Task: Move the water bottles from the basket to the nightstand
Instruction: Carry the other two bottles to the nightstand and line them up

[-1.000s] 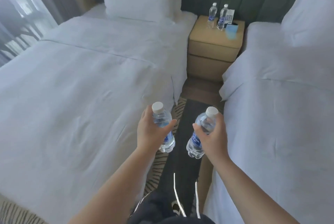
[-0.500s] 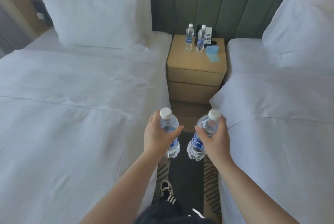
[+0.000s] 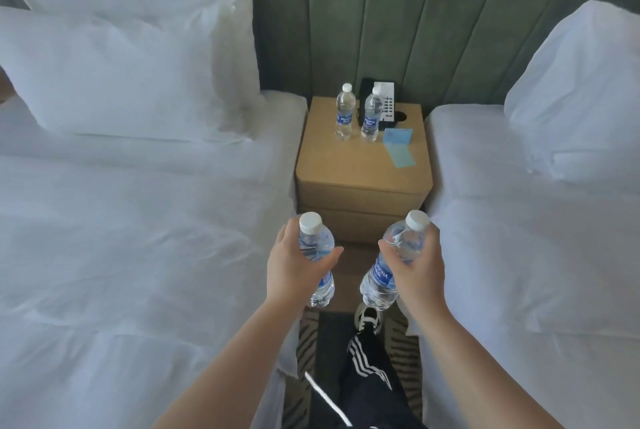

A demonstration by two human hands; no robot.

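Note:
My left hand grips a clear water bottle with a white cap and blue label, held upright. My right hand grips a second such bottle, tilted slightly to the right. Both hang in the aisle just short of the tan nightstand. Two more water bottles stand upright side by side at the back of the nightstand top. No basket is in view.
A white-made bed lies to the left and another bed to the right, forming a narrow aisle. A telephone and blue cards sit on the nightstand's back right. My leg and shoe are on the striped carpet below.
The nightstand has come much closer and moved to the middle of the view as I walk down the aisle. Both hands still hold their bottles in the same pose.

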